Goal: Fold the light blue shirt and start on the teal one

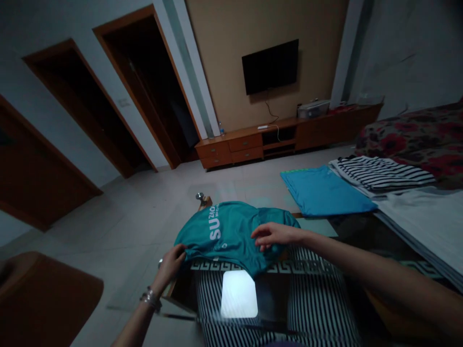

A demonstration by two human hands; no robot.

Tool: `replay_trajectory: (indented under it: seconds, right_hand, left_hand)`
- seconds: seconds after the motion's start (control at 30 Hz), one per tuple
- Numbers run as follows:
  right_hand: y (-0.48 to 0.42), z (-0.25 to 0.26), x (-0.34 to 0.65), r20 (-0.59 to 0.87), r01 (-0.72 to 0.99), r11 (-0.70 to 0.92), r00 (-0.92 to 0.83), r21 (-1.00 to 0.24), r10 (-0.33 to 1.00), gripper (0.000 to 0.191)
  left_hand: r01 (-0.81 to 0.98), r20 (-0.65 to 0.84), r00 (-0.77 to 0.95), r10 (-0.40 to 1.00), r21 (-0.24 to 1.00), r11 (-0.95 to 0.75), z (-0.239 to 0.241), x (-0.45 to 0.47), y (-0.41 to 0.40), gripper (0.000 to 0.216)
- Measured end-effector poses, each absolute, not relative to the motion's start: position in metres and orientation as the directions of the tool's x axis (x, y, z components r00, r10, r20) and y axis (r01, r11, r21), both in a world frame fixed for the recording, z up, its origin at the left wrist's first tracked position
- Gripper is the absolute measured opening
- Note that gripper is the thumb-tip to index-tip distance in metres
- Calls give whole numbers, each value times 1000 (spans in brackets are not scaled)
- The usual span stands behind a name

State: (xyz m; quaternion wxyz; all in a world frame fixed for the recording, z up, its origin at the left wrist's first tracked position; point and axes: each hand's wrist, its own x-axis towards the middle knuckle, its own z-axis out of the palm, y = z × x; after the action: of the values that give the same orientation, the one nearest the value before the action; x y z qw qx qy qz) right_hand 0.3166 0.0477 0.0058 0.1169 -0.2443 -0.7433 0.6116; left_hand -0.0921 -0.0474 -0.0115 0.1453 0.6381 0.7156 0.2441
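A teal T-shirt (235,226) with white lettering lies rumpled over the glass table (271,299), near its far left corner. My left hand (175,258), a bracelet at its wrist, is closed on the shirt's left edge. Over the right part of the shirt is my right hand (269,235), fingers loosely bent and apart, with nothing visible in them. Whether those fingertips touch the cloth I cannot tell. To the right lies a flat folded blue garment (325,190).
Striped clothing (383,171) and a white garment (427,217) are stacked at the right, beside a flower-patterned sofa (415,135). A brown chair (47,299) stands left. Along the far wall runs a wooden TV cabinet (246,144). A metal knob (199,196) marks the table's far corner.
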Motion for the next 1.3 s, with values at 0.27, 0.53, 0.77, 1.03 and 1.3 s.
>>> replay_trajectory:
  seconds: [0.27,0.53,0.77,1.03,1.3]
  right_hand:
    - [30,3,325,119,271,630,-855,-728,505,23]
    - [15,-10,293,89,252,852,-941,-458,326,16]
    - [32,8,303,188,282,644,-807,-712,560,9]
    - [76,69,311,397,341,546,-417,-765,817,18]
    - [100,132,323,509,243,595,-336,-766,793,19]
  left_hand:
    - [885,212,-226,951,453,109,-22,-86,-56,28]
    - [881,219,-245,945,457,122,-11,-76,-60,26]
    - [851,276,-339,900,499,167,-5,-85,-63,19]
    - [884,458,-351,817,450,128,38,-88,-33,27]
    - [847,642,-379,666,531,-30,113,-72,-4,23]
